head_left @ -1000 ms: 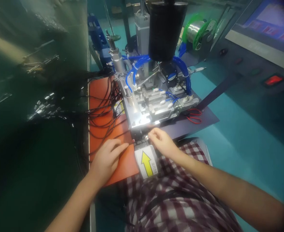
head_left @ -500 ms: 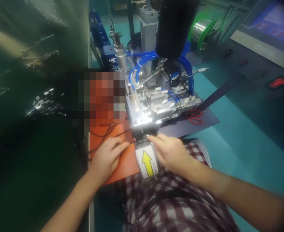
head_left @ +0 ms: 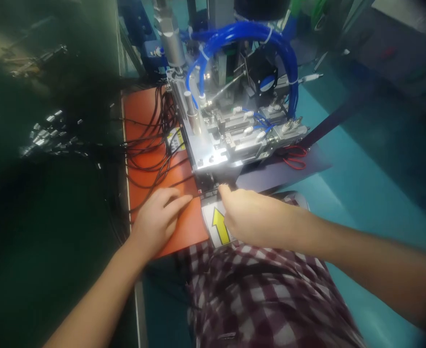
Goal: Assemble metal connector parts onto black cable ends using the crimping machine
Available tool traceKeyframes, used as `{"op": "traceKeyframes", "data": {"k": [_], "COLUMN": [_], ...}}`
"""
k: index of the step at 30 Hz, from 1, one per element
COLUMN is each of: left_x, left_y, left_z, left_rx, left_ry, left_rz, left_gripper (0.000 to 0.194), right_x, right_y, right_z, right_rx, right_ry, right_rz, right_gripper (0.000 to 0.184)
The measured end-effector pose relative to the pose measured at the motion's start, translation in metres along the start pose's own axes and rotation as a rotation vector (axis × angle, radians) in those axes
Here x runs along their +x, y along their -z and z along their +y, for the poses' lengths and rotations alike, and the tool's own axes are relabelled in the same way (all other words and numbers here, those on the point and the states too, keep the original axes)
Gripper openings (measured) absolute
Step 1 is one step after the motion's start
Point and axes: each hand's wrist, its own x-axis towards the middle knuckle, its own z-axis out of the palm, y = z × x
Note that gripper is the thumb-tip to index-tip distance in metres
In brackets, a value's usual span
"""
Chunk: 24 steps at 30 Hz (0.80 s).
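Observation:
My left hand (head_left: 157, 216) rests over an orange mat (head_left: 184, 227), thumb and forefinger pinched on what looks like a thin black cable that runs toward the machine's front. My right hand (head_left: 247, 212) is closed at the small dark metal guide (head_left: 209, 195) just below the machine (head_left: 213, 157); what its fingertips hold, if anything, is hidden. A white label with a yellow arrow (head_left: 218, 224) lies below the guide, partly covered by my right hand. Several black cables (head_left: 151, 164) lie tangled on the mat, left of the machine.
Blue air hoses (head_left: 234, 33) arch over the machine. A red cable loop (head_left: 294, 158) hangs at its right side. Small shiny metal parts (head_left: 48, 130) lie on the dark green surface at left. Part of a green spool (head_left: 319, 14) shows at top right.
The view has tilted down and come nearer the machine. My right hand has turned inward and covers more of the arrow label. My left hand keeps its pinch at the mat's edge.

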Motion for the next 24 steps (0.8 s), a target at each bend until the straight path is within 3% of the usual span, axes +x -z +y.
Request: {"op": "traceKeyframes", "data": {"k": [5,10,17,19,21,24], "left_x": [0.000,0.002,0.001,0.001,0.001,0.002], "left_y": [0.000,0.002,0.002,0.002,0.002,0.003], "left_z": [0.000,0.001,0.001,0.001,0.001,0.001], "left_rx": [-0.012,0.004,0.007,0.009,0.005,-0.008], "left_ry": [0.008,-0.011,-0.003,-0.013,-0.009,0.012], "left_rz": [-0.008,0.010,0.015,0.019,0.014,-0.001], "left_gripper": [0.029,0.029,0.030,0.030,0.031,0.033], "right_x": [0.001,-0.002,0.001,0.005,0.012,0.031], "right_y": [-0.011,-0.027,-0.055,-0.055,-0.054,-0.056], "right_z": [0.008,0.035,0.042,0.043,0.046,0.051], "right_rx": [0.011,0.156,-0.042,0.102,0.415,1.012], "right_ry": [0.021,0.025,0.041,-0.005,-0.042,-0.036], "right_rz": [0.046,0.270,0.344,0.419,0.464,0.380], "right_gripper": [0.033,0.051,0.062,0.054,0.038,0.020]}}
